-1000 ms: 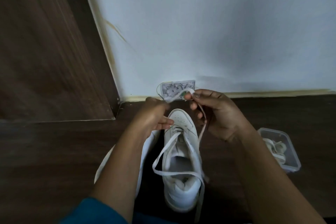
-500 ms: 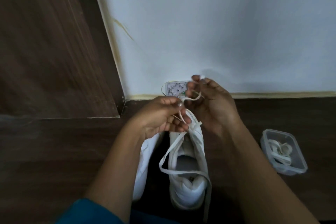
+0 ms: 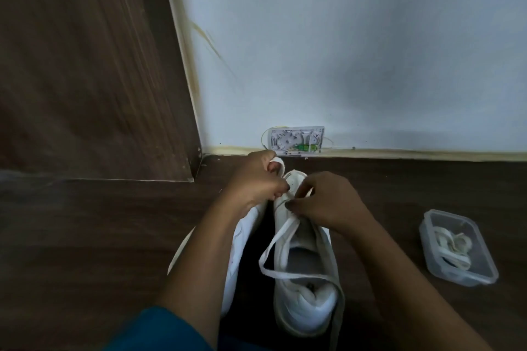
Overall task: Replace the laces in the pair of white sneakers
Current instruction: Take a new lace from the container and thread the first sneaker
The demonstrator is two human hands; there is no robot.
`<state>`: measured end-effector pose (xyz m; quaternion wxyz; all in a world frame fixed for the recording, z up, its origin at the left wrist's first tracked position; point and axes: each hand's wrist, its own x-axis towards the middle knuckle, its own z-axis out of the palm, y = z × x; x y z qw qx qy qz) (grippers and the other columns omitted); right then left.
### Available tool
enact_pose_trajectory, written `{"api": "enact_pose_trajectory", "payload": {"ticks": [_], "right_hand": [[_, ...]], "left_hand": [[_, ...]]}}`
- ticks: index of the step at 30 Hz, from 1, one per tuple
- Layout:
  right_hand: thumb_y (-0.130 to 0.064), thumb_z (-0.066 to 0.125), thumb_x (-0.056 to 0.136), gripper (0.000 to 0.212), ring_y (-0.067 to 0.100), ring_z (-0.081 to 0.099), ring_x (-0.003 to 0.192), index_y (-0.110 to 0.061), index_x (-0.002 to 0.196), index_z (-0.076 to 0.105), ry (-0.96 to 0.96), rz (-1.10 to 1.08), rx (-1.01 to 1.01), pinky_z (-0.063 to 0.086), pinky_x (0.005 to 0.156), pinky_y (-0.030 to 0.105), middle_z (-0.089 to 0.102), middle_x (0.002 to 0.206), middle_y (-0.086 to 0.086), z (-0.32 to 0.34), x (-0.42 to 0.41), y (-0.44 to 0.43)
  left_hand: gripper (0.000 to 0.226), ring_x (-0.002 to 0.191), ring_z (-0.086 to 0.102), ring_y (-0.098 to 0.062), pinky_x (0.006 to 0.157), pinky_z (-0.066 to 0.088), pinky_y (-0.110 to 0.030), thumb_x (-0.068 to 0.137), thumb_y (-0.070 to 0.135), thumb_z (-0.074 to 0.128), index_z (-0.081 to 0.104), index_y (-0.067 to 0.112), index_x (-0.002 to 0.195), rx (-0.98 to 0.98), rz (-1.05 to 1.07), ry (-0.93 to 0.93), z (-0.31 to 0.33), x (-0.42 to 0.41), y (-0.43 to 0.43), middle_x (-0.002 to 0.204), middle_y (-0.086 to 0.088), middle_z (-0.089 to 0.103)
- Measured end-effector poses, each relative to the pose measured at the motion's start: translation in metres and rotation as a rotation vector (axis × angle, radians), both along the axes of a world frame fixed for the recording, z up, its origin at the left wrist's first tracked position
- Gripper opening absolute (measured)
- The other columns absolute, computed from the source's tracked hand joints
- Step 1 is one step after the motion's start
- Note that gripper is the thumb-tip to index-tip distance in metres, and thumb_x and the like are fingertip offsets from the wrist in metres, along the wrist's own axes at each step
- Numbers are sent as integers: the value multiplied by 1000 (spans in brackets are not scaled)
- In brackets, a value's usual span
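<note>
A white sneaker (image 3: 306,291) stands upright on the dark wooden floor with its toe toward the wall. Its flat white lace (image 3: 278,245) loops loosely across the opening and trails down the right side. My left hand (image 3: 258,179) grips one end of the lace near the toe, a loop of it showing above the fingers. My right hand (image 3: 322,199) pinches the lace at the front eyelets, hiding them. The second white sneaker (image 3: 239,248) lies on its side to the left, mostly behind my left forearm.
A clear plastic container (image 3: 484,271) holding coiled laces sits on the floor to the right. A small wall-mounted cable box (image 3: 296,141) sits at the foot of the white wall. A dark wooden panel (image 3: 85,65) rises at the left.
Both hands have come down from near the wall box to the toe of the sneaker. My left hand pulled the lace end leftward while my right hand dropped onto the front eyelets.
</note>
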<state>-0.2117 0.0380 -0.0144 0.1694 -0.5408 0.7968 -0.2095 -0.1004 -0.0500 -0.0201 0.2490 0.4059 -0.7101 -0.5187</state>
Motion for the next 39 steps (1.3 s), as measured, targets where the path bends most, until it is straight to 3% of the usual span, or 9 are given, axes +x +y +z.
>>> {"api": "enact_pose_trajectory", "payload": {"ticks": [3, 6, 9, 14, 16, 23, 31, 35, 39], "right_hand": [[-26, 76, 72, 14, -4, 53, 58, -20, 84, 72, -253, 117, -53, 36, 52, 9, 59, 64, -10, 4, -1, 1], [-21, 68, 83, 12, 0, 52, 64, -12, 90, 72, -78, 196, -57, 35, 56, 5, 57, 71, -10, -1, 0, -2], [-14, 64, 85, 6, 13, 58, 73, -11, 83, 69, -113, 138, -119, 41, 66, 20, 64, 76, -1, -4, 1, -7], [3, 61, 84, 16, 25, 61, 56, -10, 74, 62, -590, -49, -221, 55, 69, 47, 68, 69, 18, 2, -4, -3], [6, 61, 83, 16, 26, 62, 54, -8, 75, 60, -655, -62, -250, 55, 70, 49, 68, 70, 20, 3, -3, -3], [6, 64, 71, 25, 12, 67, 62, -19, 70, 61, -339, -2, -286, 54, 61, 24, 70, 70, 4, -3, 2, -7], [-11, 70, 76, 13, 6, 56, 73, -21, 80, 63, -133, 16, -187, 40, 58, 11, 61, 79, -8, -3, -5, -7], [-19, 60, 87, 17, 21, 62, 92, -10, 93, 73, 24, 83, 115, 41, 69, 22, 68, 97, 6, -6, -12, -4], [-13, 56, 85, 24, 30, 61, 75, 5, 87, 71, -79, 71, 162, 50, 68, 34, 66, 85, 22, -8, -12, -4]], "left_hand": [[38, 39, 44, -10, 42, 34, -20, 68, -15, 53, 32, 17, 64, 14, -22, -7, 0, 1, 0, 56, -2, 35], [37, 41, 44, -11, 44, 32, -21, 69, -14, 51, 32, 17, 62, 50, -20, 22, 1, 2, 1, 57, -2, 37], [32, 52, 46, -12, 46, 37, -22, 73, -15, 50, 41, 15, 69, 153, -14, 87, 0, 3, 2, 66, -4, 44], [36, 80, 58, -25, 72, 53, -39, 65, -18, 61, 57, 5, 93, 221, -167, 55, -6, 8, 5, 89, -16, 57], [37, 80, 60, -27, 69, 56, -37, 67, -22, 60, 58, -3, 99, 194, -195, 36, -7, 8, 7, 87, -19, 58], [33, 78, 62, -24, 63, 57, -28, 73, -22, 54, 61, 6, 89, 277, -164, 1, -5, 13, 5, 88, -16, 60], [29, 51, 51, -12, 41, 43, -17, 68, -19, 67, 61, 9, 74, 136, -103, -69, -10, 6, 4, 61, -6, 56], [34, 50, 55, -11, 45, 52, -19, 70, -24, 62, 59, 9, 64, 224, -33, -2, -13, 0, 6, 57, -4, 56], [31, 58, 59, -16, 49, 56, -23, 74, -25, 59, 58, 5, 63, 331, 3, 50, -12, -1, 8, 60, -8, 57]]}}
